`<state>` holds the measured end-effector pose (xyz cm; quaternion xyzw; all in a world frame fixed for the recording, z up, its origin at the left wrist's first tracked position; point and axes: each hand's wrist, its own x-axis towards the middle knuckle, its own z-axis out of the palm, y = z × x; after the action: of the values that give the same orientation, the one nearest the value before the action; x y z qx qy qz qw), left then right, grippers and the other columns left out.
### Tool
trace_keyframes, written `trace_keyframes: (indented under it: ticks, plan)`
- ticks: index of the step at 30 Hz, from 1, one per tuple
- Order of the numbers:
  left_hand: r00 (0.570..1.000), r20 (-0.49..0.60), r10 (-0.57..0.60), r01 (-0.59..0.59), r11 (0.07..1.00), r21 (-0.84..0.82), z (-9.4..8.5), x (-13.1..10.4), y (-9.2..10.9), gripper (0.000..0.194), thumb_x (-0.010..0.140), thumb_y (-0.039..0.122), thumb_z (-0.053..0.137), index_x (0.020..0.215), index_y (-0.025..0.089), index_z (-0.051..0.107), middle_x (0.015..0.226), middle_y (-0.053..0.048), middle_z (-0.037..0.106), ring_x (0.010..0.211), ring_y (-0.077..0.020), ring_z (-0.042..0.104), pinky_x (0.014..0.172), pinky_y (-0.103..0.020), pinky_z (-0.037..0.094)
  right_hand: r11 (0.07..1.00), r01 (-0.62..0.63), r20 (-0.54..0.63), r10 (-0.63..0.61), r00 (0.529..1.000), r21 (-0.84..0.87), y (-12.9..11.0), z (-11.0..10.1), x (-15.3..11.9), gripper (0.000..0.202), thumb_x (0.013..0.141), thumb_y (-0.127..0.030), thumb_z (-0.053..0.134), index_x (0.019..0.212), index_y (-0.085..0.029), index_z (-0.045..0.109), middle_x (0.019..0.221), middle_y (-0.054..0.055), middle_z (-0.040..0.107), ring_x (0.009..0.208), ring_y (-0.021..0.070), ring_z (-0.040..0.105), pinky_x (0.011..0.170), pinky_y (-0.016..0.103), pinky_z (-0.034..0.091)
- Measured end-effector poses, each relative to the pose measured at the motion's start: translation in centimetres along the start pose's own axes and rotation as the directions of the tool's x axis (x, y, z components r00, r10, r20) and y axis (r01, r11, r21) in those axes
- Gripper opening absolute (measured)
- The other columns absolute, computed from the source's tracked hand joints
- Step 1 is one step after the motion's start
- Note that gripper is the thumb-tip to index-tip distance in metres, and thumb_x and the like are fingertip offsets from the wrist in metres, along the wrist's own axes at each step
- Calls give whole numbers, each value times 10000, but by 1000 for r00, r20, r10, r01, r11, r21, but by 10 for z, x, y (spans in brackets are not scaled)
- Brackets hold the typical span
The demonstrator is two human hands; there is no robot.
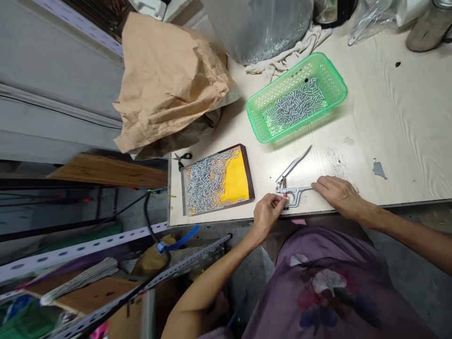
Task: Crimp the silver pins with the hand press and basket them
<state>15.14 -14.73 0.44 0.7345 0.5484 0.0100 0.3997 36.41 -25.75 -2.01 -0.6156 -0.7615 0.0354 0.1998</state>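
Note:
Near the table's front edge lies a grey metal hand press (296,190), its upper handle raised and pointing away to the back right. My left hand (267,214) is at its jaw end, fingertips pinched beside a small red part; whatever they hold is too small to make out. The fingers of my right hand (335,195) are closed on the end of the press's lower handle. Left of the press, a shallow tray (252,176) with a yellow bottom holds many small metal pieces. A green basket (259,134) with similar pieces stands behind the press.
A crumpled brown paper bag (169,80) stands at the back left, with dark-handled scissors (181,159) near the tray. Behind the basket are a clear plastic bag (261,28) and a white cloth (293,59). A jar (425,30) stands at the back right.

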Motion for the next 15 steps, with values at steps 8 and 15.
trace_keyframes:
  ticks: [8, 15]
  plan:
    - [992, 125, -33, 35, 999, -18, -1, 12, 5, 240, 809, 354, 636, 676, 154, 649, 556, 37, 549, 555, -110, 504, 563, -220, 344, 1000, 31, -64, -31, 997, -5, 21, 6, 1, 245, 946, -54, 408, 913, -140, 635, 812, 70, 615, 729, 188, 546, 659, 295, 417]
    - [990, 57, 128, -125, 991, -50, 3, 6, -5, 224, 887, 355, 575, 818, 160, 662, 669, 10, 610, 610, -122, 556, 582, -218, 421, 992, -2, -140, 20, 990, 124, 40, -9, -10, 209, 996, -177, 426, 992, -156, 634, 866, 73, 651, 796, 183, 605, 699, 301, 496]
